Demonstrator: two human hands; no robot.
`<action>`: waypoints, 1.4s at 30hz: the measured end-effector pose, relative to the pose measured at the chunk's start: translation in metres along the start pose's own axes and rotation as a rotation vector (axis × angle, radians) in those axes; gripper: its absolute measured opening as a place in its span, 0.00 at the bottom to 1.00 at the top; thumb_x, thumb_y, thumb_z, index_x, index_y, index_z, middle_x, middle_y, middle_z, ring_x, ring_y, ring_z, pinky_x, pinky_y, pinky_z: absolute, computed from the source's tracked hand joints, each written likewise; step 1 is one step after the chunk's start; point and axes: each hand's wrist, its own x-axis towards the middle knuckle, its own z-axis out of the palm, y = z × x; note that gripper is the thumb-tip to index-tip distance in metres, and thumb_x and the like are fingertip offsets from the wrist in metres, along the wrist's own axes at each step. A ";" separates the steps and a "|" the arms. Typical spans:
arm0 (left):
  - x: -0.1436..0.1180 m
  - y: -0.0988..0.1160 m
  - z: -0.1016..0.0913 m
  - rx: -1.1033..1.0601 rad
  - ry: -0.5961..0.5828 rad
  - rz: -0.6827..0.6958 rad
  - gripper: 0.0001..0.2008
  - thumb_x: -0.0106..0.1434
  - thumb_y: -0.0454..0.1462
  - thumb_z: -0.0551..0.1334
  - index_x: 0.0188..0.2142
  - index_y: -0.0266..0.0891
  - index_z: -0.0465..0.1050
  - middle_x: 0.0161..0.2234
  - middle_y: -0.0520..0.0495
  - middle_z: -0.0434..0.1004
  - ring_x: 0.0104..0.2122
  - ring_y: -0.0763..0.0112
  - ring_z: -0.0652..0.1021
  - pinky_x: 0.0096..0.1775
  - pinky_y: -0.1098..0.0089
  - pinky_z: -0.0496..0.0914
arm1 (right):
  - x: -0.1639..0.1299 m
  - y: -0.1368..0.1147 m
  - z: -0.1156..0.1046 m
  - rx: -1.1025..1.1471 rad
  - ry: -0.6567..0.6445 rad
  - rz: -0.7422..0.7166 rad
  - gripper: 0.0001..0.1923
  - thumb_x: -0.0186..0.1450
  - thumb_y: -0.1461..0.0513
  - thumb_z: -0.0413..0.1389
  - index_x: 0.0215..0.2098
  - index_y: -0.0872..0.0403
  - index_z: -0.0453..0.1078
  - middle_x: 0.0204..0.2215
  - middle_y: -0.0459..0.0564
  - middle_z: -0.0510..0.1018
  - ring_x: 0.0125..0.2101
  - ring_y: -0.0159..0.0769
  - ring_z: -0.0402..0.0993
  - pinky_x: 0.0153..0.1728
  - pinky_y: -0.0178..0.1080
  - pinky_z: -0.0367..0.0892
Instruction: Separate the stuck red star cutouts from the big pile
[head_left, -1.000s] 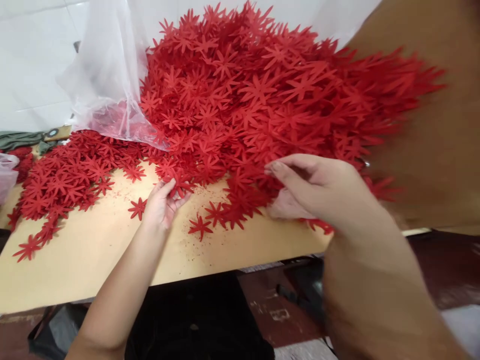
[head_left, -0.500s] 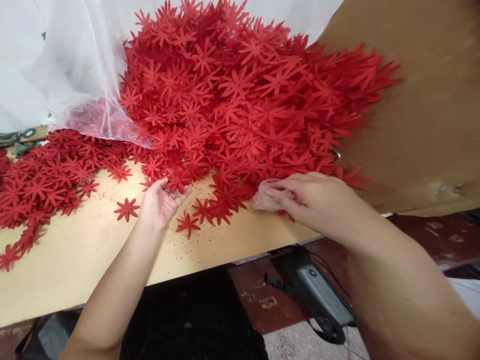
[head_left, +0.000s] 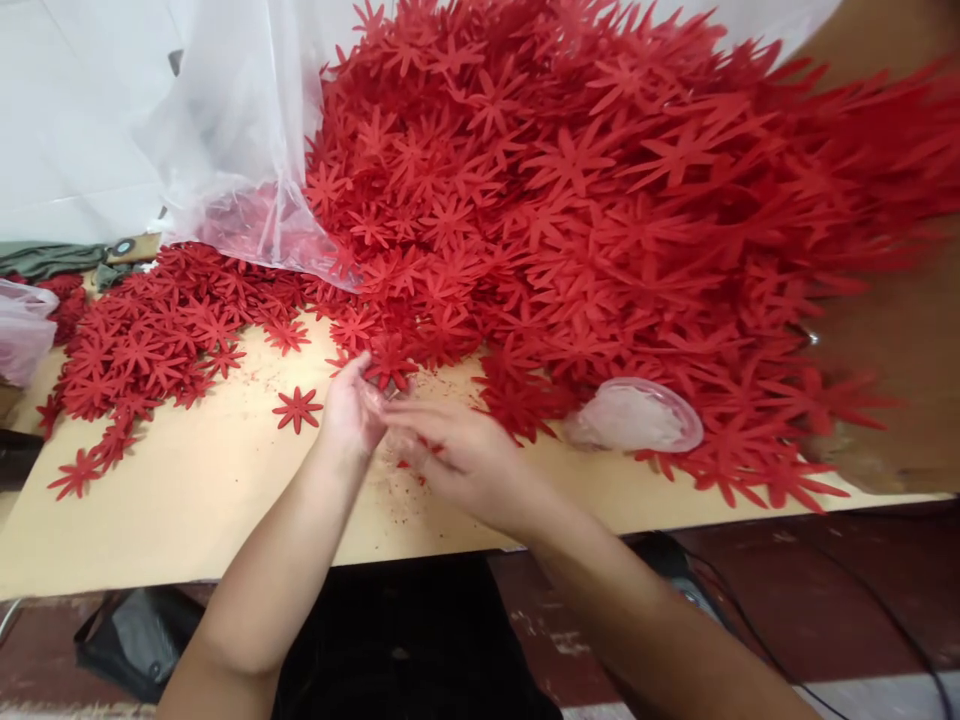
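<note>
Pale tabletop (head_left: pixel 187 520): heaped red flower cutouts (head_left: pixel 570 165), plastic tub (head_left: pixel 637 418), crumbs (head_left: pixel 405 492).

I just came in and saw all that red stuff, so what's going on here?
A person is working with red flower shapes at a table. The left hand holds one red flower, and the right hand is right up against it; its fingers are too blurry to tell what they hold. A big red pile rises behind, a smaller pile lies to the left, and a see-through tub sits to the right.

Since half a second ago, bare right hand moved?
Yes, the right hand shifted left, closer to the lone red star-shaped piece on the beige tabletop.
</note>
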 end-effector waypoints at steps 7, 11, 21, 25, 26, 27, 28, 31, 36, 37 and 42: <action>0.006 -0.012 -0.003 0.185 -0.033 0.123 0.08 0.53 0.28 0.65 0.28 0.37 0.67 0.23 0.56 0.72 0.22 0.80 0.71 0.31 0.75 0.66 | 0.029 0.045 -0.004 0.297 0.378 0.416 0.29 0.56 0.52 0.61 0.53 0.56 0.67 0.48 0.61 0.74 0.47 0.47 0.73 0.45 0.51 0.73; 0.008 -0.014 -0.005 0.380 0.015 0.277 0.08 0.53 0.29 0.66 0.26 0.36 0.66 0.19 0.58 0.69 0.19 0.83 0.67 0.27 0.78 0.63 | 0.041 0.054 0.015 0.627 0.245 0.515 0.22 0.53 0.52 0.63 0.42 0.56 0.70 0.35 0.54 0.78 0.35 0.40 0.76 0.39 0.46 0.73; 0.012 -0.017 -0.007 0.482 -0.062 0.351 0.05 0.58 0.34 0.63 0.27 0.36 0.68 0.22 0.56 0.71 0.22 0.80 0.68 0.31 0.75 0.66 | 0.043 0.063 0.019 0.790 0.425 0.496 0.10 0.52 0.56 0.62 0.29 0.52 0.71 0.28 0.46 0.78 0.32 0.35 0.74 0.42 0.43 0.72; 0.009 -0.013 -0.006 0.474 -0.139 0.281 0.08 0.52 0.28 0.65 0.32 0.37 0.71 0.28 0.54 0.76 0.25 0.78 0.72 0.34 0.73 0.67 | 0.044 0.070 0.020 0.867 0.511 0.564 0.11 0.50 0.57 0.63 0.29 0.51 0.69 0.28 0.44 0.77 0.30 0.33 0.74 0.39 0.42 0.73; 0.009 -0.012 -0.006 0.471 -0.133 0.273 0.10 0.51 0.26 0.65 0.32 0.37 0.71 0.27 0.54 0.75 0.25 0.78 0.72 0.33 0.73 0.67 | 0.044 0.071 0.020 0.896 0.531 0.587 0.12 0.49 0.56 0.63 0.29 0.51 0.69 0.28 0.44 0.77 0.29 0.32 0.74 0.38 0.42 0.73; 0.010 -0.012 -0.006 0.471 -0.119 0.270 0.10 0.50 0.25 0.65 0.32 0.38 0.71 0.26 0.55 0.75 0.24 0.78 0.72 0.33 0.73 0.67 | 0.044 0.072 0.019 0.924 0.557 0.608 0.12 0.49 0.56 0.63 0.29 0.51 0.68 0.28 0.43 0.76 0.29 0.32 0.74 0.37 0.41 0.74; 0.010 -0.011 -0.007 0.475 -0.103 0.273 0.10 0.50 0.24 0.64 0.31 0.37 0.71 0.24 0.55 0.74 0.22 0.79 0.71 0.32 0.74 0.67 | 0.043 0.073 0.018 0.952 0.587 0.629 0.12 0.49 0.56 0.63 0.29 0.51 0.67 0.28 0.43 0.76 0.28 0.33 0.74 0.35 0.41 0.74; 0.011 -0.010 -0.008 0.502 -0.077 0.305 0.07 0.52 0.25 0.63 0.26 0.36 0.70 0.21 0.56 0.72 0.20 0.80 0.69 0.30 0.75 0.66 | 0.043 0.077 0.015 1.020 0.653 0.664 0.14 0.49 0.56 0.62 0.30 0.50 0.65 0.30 0.44 0.77 0.29 0.34 0.75 0.32 0.41 0.75; 0.010 -0.011 -0.010 0.517 -0.049 0.313 0.05 0.53 0.28 0.64 0.26 0.37 0.70 0.22 0.56 0.73 0.21 0.81 0.70 0.28 0.78 0.64 | 0.040 0.080 0.015 1.078 0.671 0.651 0.15 0.48 0.58 0.63 0.31 0.50 0.65 0.33 0.45 0.78 0.31 0.35 0.76 0.33 0.42 0.75; 0.009 -0.011 -0.010 0.510 -0.047 0.305 0.05 0.52 0.29 0.65 0.27 0.37 0.70 0.22 0.56 0.73 0.21 0.81 0.70 0.28 0.78 0.64 | 0.040 0.079 0.017 1.094 0.666 0.645 0.15 0.48 0.58 0.63 0.31 0.50 0.65 0.33 0.44 0.78 0.31 0.34 0.76 0.34 0.42 0.75; 0.011 -0.014 -0.011 0.491 -0.072 0.292 0.06 0.51 0.34 0.68 0.27 0.37 0.71 0.22 0.55 0.73 0.21 0.80 0.70 0.29 0.77 0.64 | 0.041 0.076 0.023 1.126 0.603 0.611 0.17 0.48 0.55 0.65 0.33 0.50 0.67 0.32 0.44 0.79 0.32 0.36 0.77 0.35 0.43 0.75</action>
